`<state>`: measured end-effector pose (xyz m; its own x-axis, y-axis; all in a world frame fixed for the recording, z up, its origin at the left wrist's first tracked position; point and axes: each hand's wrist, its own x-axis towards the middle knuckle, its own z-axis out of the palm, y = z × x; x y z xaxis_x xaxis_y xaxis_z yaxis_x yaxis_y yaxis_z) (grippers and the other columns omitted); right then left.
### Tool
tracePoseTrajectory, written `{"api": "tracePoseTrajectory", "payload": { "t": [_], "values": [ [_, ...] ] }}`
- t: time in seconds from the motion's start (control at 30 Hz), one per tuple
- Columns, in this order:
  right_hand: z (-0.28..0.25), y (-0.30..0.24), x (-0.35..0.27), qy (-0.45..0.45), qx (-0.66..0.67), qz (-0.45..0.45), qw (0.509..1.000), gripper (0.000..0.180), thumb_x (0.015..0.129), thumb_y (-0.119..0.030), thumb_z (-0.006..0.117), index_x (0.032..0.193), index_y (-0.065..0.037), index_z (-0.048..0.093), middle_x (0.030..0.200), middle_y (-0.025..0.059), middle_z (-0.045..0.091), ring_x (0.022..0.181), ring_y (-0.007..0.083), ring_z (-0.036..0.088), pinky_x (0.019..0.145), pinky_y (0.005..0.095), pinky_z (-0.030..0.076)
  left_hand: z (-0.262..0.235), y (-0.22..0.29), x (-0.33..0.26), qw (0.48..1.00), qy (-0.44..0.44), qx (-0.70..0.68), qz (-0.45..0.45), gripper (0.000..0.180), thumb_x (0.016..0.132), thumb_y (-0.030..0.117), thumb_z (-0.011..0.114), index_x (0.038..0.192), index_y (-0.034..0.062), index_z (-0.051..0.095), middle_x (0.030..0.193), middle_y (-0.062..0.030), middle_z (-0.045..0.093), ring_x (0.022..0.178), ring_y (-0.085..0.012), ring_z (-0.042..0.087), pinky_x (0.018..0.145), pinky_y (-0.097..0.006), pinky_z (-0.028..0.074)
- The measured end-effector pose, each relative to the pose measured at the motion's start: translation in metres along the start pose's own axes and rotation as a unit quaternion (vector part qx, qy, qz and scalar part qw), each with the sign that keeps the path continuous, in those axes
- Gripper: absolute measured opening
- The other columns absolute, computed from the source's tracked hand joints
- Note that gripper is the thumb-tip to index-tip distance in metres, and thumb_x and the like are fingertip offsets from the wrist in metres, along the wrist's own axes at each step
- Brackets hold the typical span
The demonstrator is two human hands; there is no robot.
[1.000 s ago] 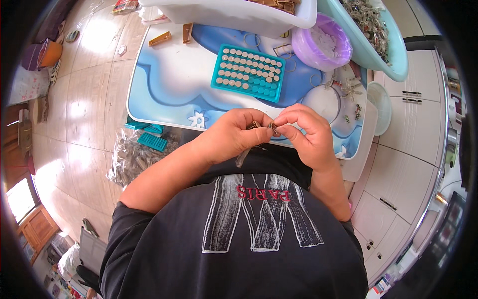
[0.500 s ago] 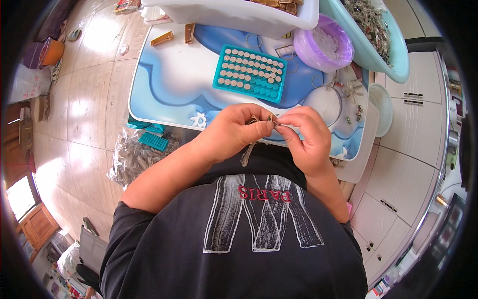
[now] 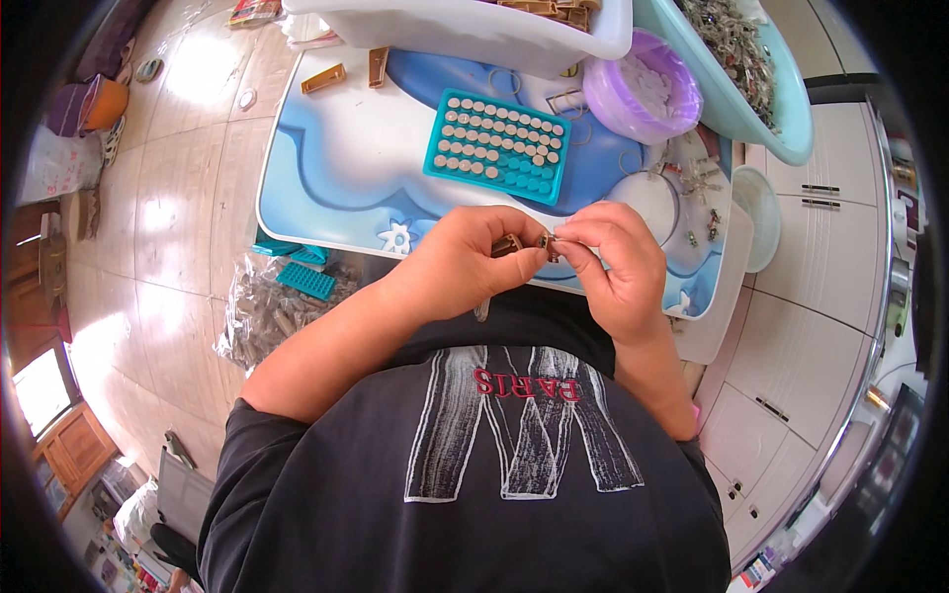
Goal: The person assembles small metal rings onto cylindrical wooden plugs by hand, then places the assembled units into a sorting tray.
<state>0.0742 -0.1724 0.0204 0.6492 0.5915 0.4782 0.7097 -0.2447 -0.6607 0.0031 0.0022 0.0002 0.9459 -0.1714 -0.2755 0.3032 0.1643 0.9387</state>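
Note:
My left hand (image 3: 460, 259) is closed around a small brownish, metallic-looking piece (image 3: 507, 245), with part of it showing between thumb and fingers. A pale strip (image 3: 482, 309) hangs below that hand. At the left thumb tip, a tiny dark metal part (image 3: 546, 243) meets the fingertips of my right hand (image 3: 628, 265), which are pinched at it. Its exact kind is too small to make out. Both hands are over the near edge of the table (image 3: 336, 188). Beyond them lies a teal tray (image 3: 450, 178) with rows of pale round discs.
Two gold-brown pieces (image 3: 322, 79) lie at the table's far left. A white bin (image 3: 465, 35), a purple basin (image 3: 611, 111) and a light-teal tub (image 3: 727, 109) stand along the far side. Clear bags (image 3: 252, 316) sit on the floor at left; white cabinets (image 3: 811, 257) are at right.
My right hand has shifted slightly to the right, its fingertips drawn a little away from the left thumb. The hanging strip has swung back, and less of it shows.

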Motion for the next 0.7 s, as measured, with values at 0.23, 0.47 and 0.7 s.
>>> {"api": "tracePoseTrajectory", "payload": {
  "t": [0.23, 0.47, 0.7],
  "values": [
    [0.0, 0.003, 0.004, 0.058, -0.112, -0.016, 0.992, 0.015, 0.069, -0.002, 0.069, 0.076, -0.005, 0.056, 0.074, 0.0072, 0.058, 0.065, 0.0253, 0.054, 0.059, 0.0342, 0.04, 0.006, 0.003, -0.006, 0.998, -0.005, 0.059, -0.001, 0.019, 0.089, 0.015, 0.059, 0.1, -0.0007, 0.062, 0.082, -0.0017, 0.064, 0.07, -0.0051, 0.054, 0.061, -0.022, 0.045],
    [0.013, 0.006, 0.001, 0.089, -0.117, -0.032, 0.989, 0.015, 0.07, -0.002, 0.07, 0.077, -0.005, 0.057, 0.074, 0.0064, 0.058, 0.067, 0.0253, 0.054, 0.06, 0.0337, 0.041, 0.02, -0.012, -0.003, 0.974, 0.023, 0.163, 0.159, 0.025, 0.091, 0.018, 0.052, 0.103, -0.003, 0.058, 0.086, -0.0097, 0.063, 0.067, -0.0188, 0.059, 0.061, -0.032, 0.046],
    [0.007, 0.006, 0.0, 0.058, 0.064, 0.063, 0.994, 0.012, 0.071, 0.001, 0.07, 0.079, -0.002, 0.061, 0.078, 0.0072, 0.058, 0.073, 0.0199, 0.054, 0.066, 0.0287, 0.044, -0.013, 0.006, 0.002, 0.952, 0.08, -0.291, -0.046, 0.036, 0.095, 0.021, 0.035, 0.122, 0.0006, 0.049, 0.092, -0.0049, 0.058, 0.061, -0.0085, 0.047, 0.054, -0.02, 0.036]
  ]
}}
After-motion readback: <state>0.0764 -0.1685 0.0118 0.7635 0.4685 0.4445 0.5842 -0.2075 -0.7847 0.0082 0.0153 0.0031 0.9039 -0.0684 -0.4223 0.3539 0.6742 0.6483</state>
